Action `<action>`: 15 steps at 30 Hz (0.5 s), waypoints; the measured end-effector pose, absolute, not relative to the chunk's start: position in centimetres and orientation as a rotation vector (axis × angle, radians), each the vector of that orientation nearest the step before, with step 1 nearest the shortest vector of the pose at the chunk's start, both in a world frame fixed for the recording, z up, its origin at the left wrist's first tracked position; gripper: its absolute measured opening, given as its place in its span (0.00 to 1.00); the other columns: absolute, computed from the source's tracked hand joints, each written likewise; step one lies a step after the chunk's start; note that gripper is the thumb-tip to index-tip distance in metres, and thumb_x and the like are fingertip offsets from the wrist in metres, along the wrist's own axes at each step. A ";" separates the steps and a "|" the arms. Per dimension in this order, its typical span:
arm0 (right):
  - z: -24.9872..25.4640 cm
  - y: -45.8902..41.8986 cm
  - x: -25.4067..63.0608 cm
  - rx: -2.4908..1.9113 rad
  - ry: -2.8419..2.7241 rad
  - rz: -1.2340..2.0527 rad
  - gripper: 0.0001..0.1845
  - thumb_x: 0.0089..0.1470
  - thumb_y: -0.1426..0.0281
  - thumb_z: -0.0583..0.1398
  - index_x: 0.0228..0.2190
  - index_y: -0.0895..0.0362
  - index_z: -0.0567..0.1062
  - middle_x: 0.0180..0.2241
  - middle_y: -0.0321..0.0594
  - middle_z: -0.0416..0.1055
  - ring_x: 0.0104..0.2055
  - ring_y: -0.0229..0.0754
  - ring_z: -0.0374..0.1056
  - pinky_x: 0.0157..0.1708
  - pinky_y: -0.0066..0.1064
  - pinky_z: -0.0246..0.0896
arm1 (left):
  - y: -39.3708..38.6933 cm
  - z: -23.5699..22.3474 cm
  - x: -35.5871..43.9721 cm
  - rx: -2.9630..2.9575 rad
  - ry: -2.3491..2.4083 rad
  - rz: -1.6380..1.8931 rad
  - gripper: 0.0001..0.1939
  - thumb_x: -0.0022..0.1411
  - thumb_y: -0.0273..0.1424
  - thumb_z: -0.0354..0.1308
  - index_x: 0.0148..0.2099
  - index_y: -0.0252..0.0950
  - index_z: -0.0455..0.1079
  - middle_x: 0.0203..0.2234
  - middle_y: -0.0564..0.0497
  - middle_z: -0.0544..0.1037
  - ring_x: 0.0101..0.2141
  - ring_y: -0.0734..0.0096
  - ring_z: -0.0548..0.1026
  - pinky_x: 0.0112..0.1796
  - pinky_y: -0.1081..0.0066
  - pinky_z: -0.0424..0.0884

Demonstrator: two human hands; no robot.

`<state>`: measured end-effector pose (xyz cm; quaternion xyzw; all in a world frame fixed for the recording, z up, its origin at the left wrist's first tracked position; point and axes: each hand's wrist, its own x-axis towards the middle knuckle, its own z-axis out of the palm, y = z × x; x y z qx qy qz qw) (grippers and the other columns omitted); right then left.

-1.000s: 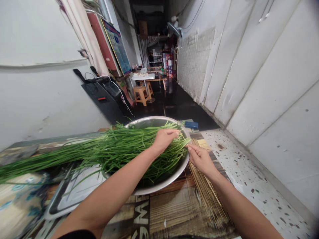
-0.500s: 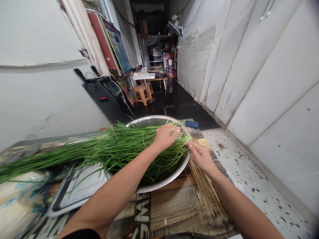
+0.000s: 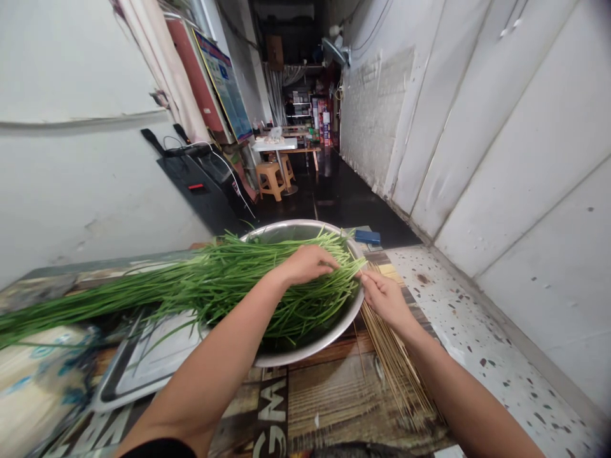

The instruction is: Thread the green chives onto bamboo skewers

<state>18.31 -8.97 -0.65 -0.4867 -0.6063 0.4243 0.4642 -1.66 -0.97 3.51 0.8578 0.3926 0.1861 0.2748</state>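
Greens (image 3: 229,273): one heap, in and over the bowl (image 3: 329,338), trailing left past its rim.
Left hand (image 3: 312,262): on pale stems, fingers curled together; grip unclear.
Right hand (image 3: 384,298): thumb and forefinger pinched at stem ends, right rim; held item unclear.
Sticks (image 3: 394,362): uncounted, right.
Tray (image 3: 157,356): one, left.
Lettering (image 3: 272,413): "GM", near tabletop edge.
Open room: near tabletop (image 3: 329,401).

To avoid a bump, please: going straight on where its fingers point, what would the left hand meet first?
The left hand would probably first meet the pale ends of the long, thin green stalks, just beyond its fingertips; exact depth is unclear.
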 end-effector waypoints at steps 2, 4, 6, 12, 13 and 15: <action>-0.6 -9.0 18.3 -1.189 -1.498 1.037 0.22 0.53 0.57 0.53 0.36 0.62 0.75 0.12 0.29 0.54 0.15 0.33 0.50 0.17 0.25 0.46 | -0.9 3.5 -1.7 2.313 1.013 0.478 0.08 0.49 0.29 0.60 0.34 0.42 0.78 0.33 0.52 0.79 0.37 0.67 0.73 0.43 0.71 0.63; -0.6 -9.0 18.3 -1.177 -1.502 1.039 0.22 0.53 0.56 0.53 0.35 0.62 0.75 0.12 0.29 0.54 0.15 0.33 0.50 0.17 0.25 0.46 | -0.9 3.7 -1.8 2.321 0.974 0.467 0.07 0.49 0.30 0.60 0.33 0.40 0.78 0.32 0.51 0.79 0.36 0.68 0.73 0.41 0.71 0.64; -0.6 -9.0 18.4 -1.173 -1.500 1.041 0.22 0.53 0.56 0.52 0.35 0.61 0.75 0.12 0.29 0.53 0.15 0.33 0.50 0.17 0.25 0.46 | -1.0 3.8 -1.7 2.321 0.942 0.457 0.08 0.48 0.30 0.60 0.33 0.40 0.78 0.32 0.51 0.79 0.34 0.68 0.73 0.40 0.72 0.64; -0.7 -8.9 18.3 -1.168 -1.504 1.030 0.22 0.53 0.57 0.52 0.35 0.62 0.74 0.12 0.29 0.52 0.15 0.33 0.49 0.17 0.25 0.46 | -1.1 3.7 -1.4 2.296 1.007 0.542 0.07 0.48 0.29 0.60 0.31 0.40 0.78 0.29 0.52 0.79 0.32 0.69 0.73 0.37 0.72 0.64; -0.6 -9.0 18.3 -1.164 -1.506 1.028 0.21 0.54 0.57 0.52 0.34 0.61 0.74 0.12 0.29 0.52 0.15 0.33 0.49 0.17 0.25 0.46 | -1.1 3.6 -1.4 2.251 1.063 0.576 0.07 0.48 0.30 0.60 0.31 0.39 0.78 0.28 0.51 0.79 0.31 0.69 0.73 0.36 0.72 0.64; -0.5 -9.0 18.3 -1.157 -1.509 1.020 0.21 0.54 0.57 0.52 0.32 0.61 0.74 0.12 0.29 0.52 0.15 0.33 0.49 0.17 0.25 0.46 | -0.9 3.2 -1.5 2.102 1.174 0.656 0.09 0.49 0.33 0.60 0.32 0.38 0.78 0.28 0.50 0.80 0.31 0.67 0.74 0.35 0.71 0.65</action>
